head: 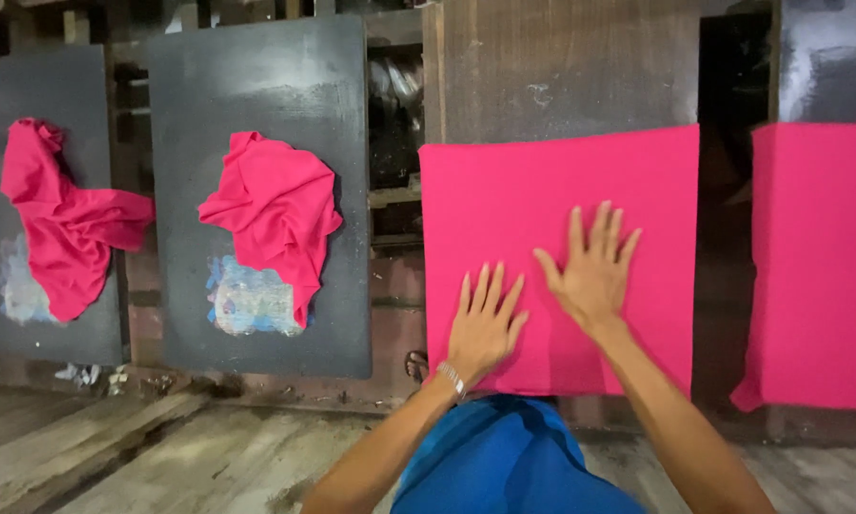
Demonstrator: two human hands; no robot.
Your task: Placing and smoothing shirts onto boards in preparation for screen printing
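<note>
A flat pink cloth (542,181) lies spread smooth over a dark board in front of me. My left hand (483,324) rests palm down on its lower part, fingers spread, a metal bracelet on the wrist. My right hand (591,266) presses flat on the cloth just to the right and a little higher, fingers apart too. Neither hand holds anything.
A crumpled pink cloth (274,209) sits on a dark board (256,86) to the left, another crumpled pink cloth (61,219) on the far-left board. A further flat pink cloth (818,266) covers the board at right. Worn wooden floor (209,457) lies below.
</note>
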